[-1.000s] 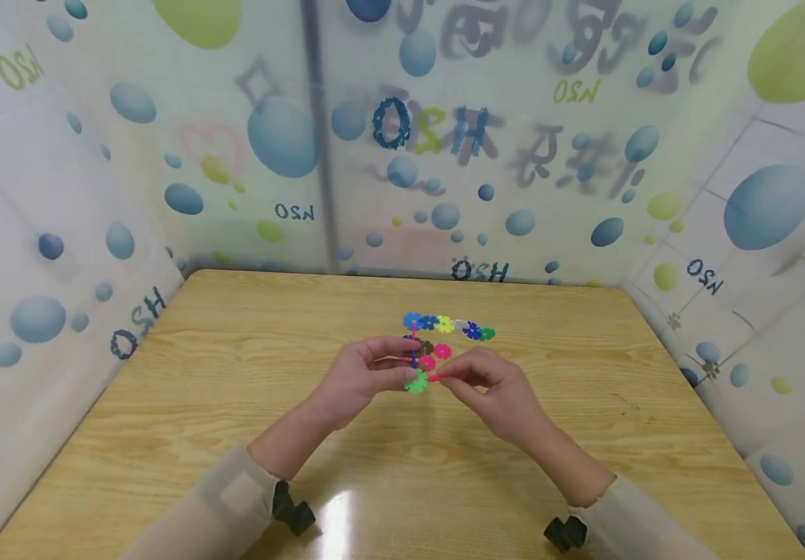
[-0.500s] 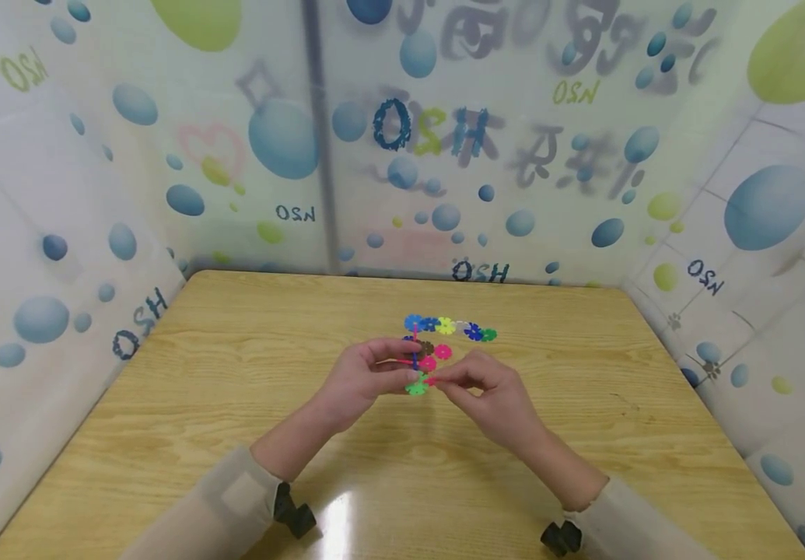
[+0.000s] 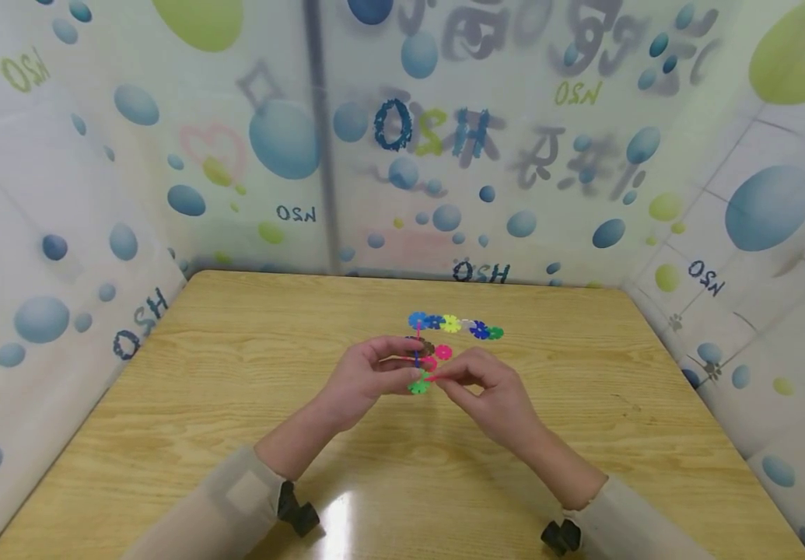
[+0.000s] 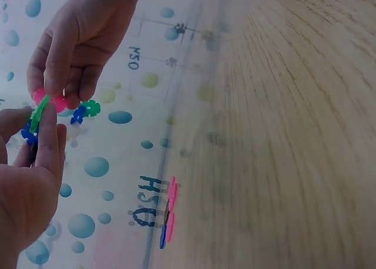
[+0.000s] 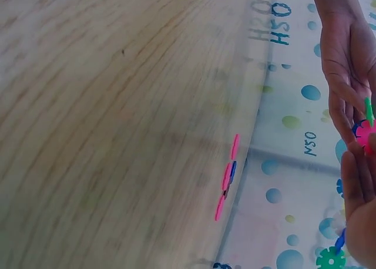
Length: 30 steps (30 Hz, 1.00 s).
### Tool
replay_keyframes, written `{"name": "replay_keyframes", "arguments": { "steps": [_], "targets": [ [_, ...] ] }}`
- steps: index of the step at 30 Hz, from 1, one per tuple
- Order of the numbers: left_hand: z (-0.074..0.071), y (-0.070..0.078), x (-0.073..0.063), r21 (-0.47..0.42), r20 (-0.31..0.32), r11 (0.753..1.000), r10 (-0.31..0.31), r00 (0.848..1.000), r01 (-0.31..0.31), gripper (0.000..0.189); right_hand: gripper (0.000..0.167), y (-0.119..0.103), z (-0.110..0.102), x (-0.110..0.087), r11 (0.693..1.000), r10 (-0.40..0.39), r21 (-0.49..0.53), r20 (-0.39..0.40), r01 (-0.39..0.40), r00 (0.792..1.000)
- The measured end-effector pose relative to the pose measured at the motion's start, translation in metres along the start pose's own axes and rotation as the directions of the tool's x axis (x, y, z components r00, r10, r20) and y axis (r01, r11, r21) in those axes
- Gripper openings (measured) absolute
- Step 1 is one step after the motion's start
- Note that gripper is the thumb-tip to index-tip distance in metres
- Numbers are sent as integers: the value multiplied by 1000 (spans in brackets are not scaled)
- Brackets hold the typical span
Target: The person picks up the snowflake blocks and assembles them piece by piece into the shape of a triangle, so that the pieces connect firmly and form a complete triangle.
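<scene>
— What is the left hand (image 3: 360, 385) doing?
— It grips a string of linked flower-shaped discs (image 3: 452, 321), thumb and fingers closed on it beside the bright green disc (image 3: 419, 386) at the near end
— And the right hand (image 3: 496, 389)?
— Thumb and fingertips are narrowed to a pinch on a pink disc (image 5: 365, 135), right up against the bright green disc. Whether the two are slotted together, I cannot tell
— Where does the rest of the string go?
— To a light blue disc (image 3: 418, 320), then off to the person's right: a blue disc (image 3: 435, 322), a yellow disc (image 3: 451, 323), a white disc (image 3: 467, 323), a dark blue disc (image 3: 480, 330) and a darker green disc (image 3: 495, 333). In both wrist views that last one is up off the table (image 3: 234, 327)
— Anything lying down?
— A separate cluster of discs (image 5: 227, 176) lies flat on the table beyond the hands, a brown disc (image 3: 429, 348) and several pink ones among them, before a wall covering (image 3: 528, 257) printed with bubbles
</scene>
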<state>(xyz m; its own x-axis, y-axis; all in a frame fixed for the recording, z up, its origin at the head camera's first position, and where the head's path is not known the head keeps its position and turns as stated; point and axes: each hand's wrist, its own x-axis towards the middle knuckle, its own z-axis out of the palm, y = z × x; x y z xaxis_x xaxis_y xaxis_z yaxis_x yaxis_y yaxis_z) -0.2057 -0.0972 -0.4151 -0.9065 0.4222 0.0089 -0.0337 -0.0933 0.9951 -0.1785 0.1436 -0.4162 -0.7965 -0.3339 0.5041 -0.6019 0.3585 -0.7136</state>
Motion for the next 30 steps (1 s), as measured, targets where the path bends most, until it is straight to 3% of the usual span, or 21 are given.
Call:
{"name": "replay_keyframes", "arguments": {
  "steps": [9, 15, 18, 23, 27, 30],
  "targets": [
    [-1, -1, 1, -14, -13, 1000, -10, 1000, 10, 40, 19, 3, -4, 0, 998, 38, -51, 21, -37, 999],
    [-5, 0, 0, -9, -33, 1000, -12, 999, 11, 42, 17, 14, -10, 0, 985, 170, -56, 77, -165, 983],
    [-8, 2, 0, -15, -39, 1000, -6, 999, 5, 44, 14, 22, -14, 4, 960, 275, -87, 134, -265, 952],
    [-11, 2, -1, -28, -58, 1000, -7, 998, 6, 40, 17, 47, -17, 18, 898, 439, -163, 241, -409, 866],
    [-12, 1, 0, -33, -58, 999, -15, 998, 13, 39, 16, 71, -18, 31, 851, 524, -191, 263, -489, 810],
    [-12, 1, 0, -34, -60, 999, -13, 998, 11, 39, 16, 84, -19, 39, 830, 557, -185, 266, -526, 787]
  ]
}}
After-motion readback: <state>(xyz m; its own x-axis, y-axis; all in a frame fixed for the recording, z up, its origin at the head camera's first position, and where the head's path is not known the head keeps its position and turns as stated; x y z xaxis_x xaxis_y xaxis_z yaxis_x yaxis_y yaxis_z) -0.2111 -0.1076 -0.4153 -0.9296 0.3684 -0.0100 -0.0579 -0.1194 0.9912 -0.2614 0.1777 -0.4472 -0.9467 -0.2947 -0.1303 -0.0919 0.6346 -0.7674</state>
